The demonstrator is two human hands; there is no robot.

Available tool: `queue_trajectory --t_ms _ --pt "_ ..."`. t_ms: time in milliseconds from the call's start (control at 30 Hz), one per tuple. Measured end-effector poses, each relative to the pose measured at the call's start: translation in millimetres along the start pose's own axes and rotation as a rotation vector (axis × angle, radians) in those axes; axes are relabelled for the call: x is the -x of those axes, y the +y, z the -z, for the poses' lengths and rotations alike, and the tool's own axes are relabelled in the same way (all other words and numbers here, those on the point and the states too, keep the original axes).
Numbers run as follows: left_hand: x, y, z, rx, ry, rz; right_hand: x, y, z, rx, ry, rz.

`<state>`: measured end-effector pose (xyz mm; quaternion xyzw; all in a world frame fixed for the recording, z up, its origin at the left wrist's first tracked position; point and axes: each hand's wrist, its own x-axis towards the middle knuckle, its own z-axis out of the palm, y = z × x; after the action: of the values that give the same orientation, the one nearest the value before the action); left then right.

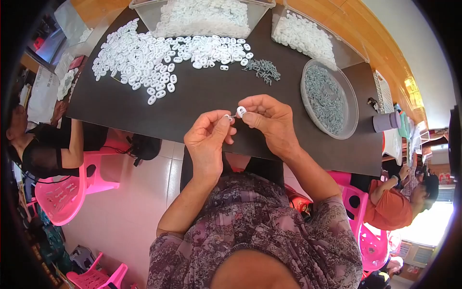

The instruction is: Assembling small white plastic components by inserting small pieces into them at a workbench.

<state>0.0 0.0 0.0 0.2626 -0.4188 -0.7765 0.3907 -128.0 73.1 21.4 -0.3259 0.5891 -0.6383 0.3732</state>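
My left hand (206, 137) and my right hand (273, 121) meet over the near part of the dark table. Between my right thumb and fingers is a small white oval plastic piece (241, 110) with holes. In my left fingertips I pinch another small white piece (229, 117), mostly covered by the thumb. A short grey screw (234, 115) lies between the two pieces; how far it sits in either is too small to tell. Beyond my hands spreads a large pile of white oval pieces (139, 58), with a small heap of grey screws (263, 71) right of it.
A round clear tub (351, 103) of grey screws stands right of my hands, with a purple cup (385, 122) beyond it. Two clear bins (144, 14) of white pieces line the back. People sit left and right near pink chairs (60, 197).
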Motion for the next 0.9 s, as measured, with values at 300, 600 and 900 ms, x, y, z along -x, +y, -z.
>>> queue_trajectory --t_ms 300,600,900 --pt "5.5 2.7 -1.8 -0.037 -0.009 -0.026 0.9 4.3 1.4 -0.113 0.032 -0.041" --pt "8.8 1.1 -4.3 -0.115 -0.002 -0.037 1.4 4.5 -1.7 -0.147 0.037 -0.007" --pt "10.1 1.1 -6.2 -0.146 0.051 -0.035 2.8 4.0 -2.4 -0.112 0.036 0.009"
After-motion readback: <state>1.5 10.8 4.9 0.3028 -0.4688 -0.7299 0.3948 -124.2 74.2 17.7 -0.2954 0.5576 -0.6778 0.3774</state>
